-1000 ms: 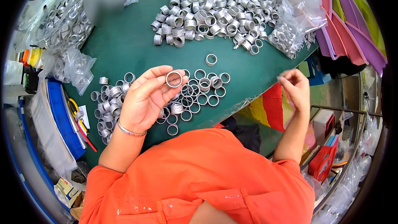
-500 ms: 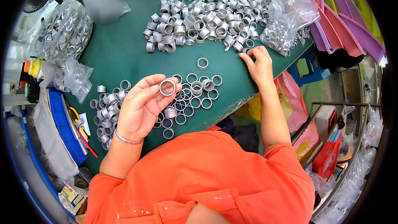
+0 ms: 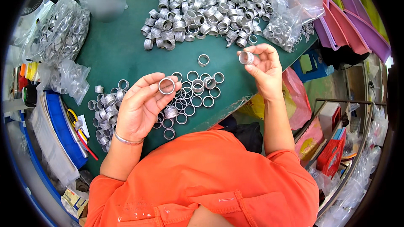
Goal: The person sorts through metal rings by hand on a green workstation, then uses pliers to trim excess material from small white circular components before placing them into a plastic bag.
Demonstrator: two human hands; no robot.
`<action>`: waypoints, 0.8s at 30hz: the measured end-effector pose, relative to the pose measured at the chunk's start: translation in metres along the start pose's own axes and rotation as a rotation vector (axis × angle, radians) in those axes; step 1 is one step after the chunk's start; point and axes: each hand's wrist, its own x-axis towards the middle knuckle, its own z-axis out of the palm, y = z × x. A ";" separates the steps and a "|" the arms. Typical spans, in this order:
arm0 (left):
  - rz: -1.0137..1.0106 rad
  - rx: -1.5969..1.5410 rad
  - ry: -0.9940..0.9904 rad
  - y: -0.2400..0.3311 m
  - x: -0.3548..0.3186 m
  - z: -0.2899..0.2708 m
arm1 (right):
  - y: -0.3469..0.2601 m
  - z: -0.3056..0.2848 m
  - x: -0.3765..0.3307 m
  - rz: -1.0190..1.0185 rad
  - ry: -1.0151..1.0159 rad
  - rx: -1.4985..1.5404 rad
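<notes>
The left hand (image 3: 141,103) is pinching a thin, flat silver metal ring (image 3: 166,85) between thumb and fingertips, holding it up over the dark green worktop (image 3: 118,50). The right hand (image 3: 263,69) is gripping a short, wider silver metal sleeve (image 3: 245,57) in its fingertips, raised off the worktop just in front of the big heap of similar ribbed sleeves (image 3: 202,14). The two pieces are being held well apart, each clear of the surface.

Judging by this, the step in hand appears to be pairing one flat ring with one sleeve. Bringing them together would call for lining up the two round openings squarely, since either part could slip from a fingertip hold.

Beneath the left hand, a loose spread of flat rings (image 3: 198,92) is lying on the worktop, and a smaller cluster of stacked silver pieces (image 3: 103,109) is sitting at its left. Clear plastic bags of metal parts (image 3: 59,33) are resting along the worktop's far-left edge.
</notes>
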 end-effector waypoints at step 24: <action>0.011 0.026 0.017 0.003 -0.002 -0.001 | 0.026 0.002 0.038 -0.345 0.255 -1.422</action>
